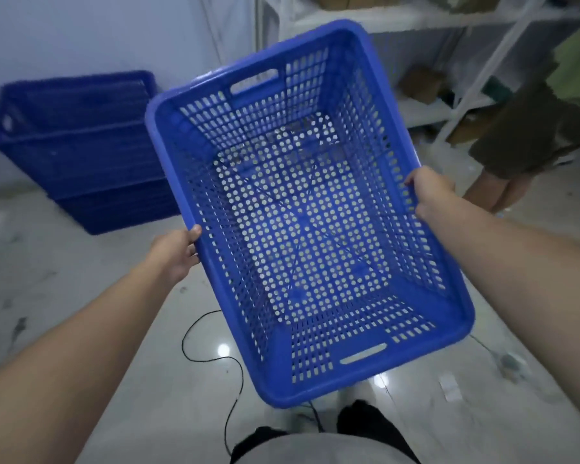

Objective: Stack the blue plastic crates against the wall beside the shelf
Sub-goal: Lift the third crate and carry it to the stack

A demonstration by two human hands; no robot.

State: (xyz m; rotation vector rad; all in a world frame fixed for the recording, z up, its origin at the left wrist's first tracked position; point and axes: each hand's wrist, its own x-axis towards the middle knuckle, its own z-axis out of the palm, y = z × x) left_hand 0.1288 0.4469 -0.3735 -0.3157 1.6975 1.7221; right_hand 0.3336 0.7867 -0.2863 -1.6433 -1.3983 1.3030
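Note:
I hold an empty blue perforated crate (302,236) in the air in front of me, its open top facing me and its far end tilted up to the right. My left hand (178,254) grips the rim of its left long side. On the right long side, my right hand (427,192) is closed over the rim. A stack of nested blue crates (77,145) stands on the floor at the left, against the pale wall (81,31). The white shelf (429,18) rises at the upper right, beyond the held crate.
Another person in olive shorts and a green top (536,128) stands at the right beside the shelf. A thin black cable (211,360) loops over the glossy tiled floor below the crate. Cardboard boxes (419,83) sit on the shelf. Scraps of paper (451,386) lie at the right.

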